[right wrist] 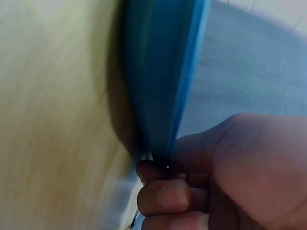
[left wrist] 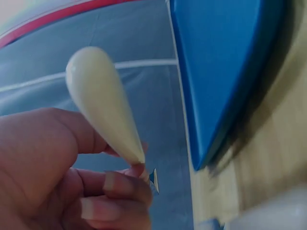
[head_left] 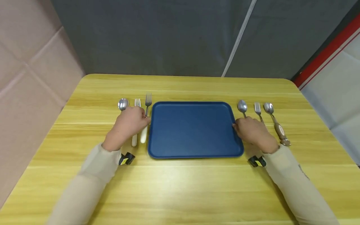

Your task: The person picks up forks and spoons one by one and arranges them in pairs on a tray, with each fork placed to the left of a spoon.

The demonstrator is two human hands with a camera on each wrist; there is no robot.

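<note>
Landmark: flat blue rectangular plastic tray (head_left: 194,128), centred on the yellow wood-grain desk (head_left: 180,187).

Left hand (head_left: 129,123): just beside the tray's left edge, grip pinched round a cream-handled steel fork (head_left: 146,120); the left wrist view shows the teardrop handle between thumb and fingers. The fork's long axis runs front to back, tines away from the person.

Left of the tray, further out: a second white-handled fork (head_left: 137,103) and a steel spoon (head_left: 122,104).

Right hand (head_left: 254,131): fingers curled against the tray's right rim; what they pinch I cannot tell.

Right of the tray: a steel spoon (head_left: 242,107), a small fork (head_left: 257,108), a brown-handled spoon (head_left: 277,125).
</note>
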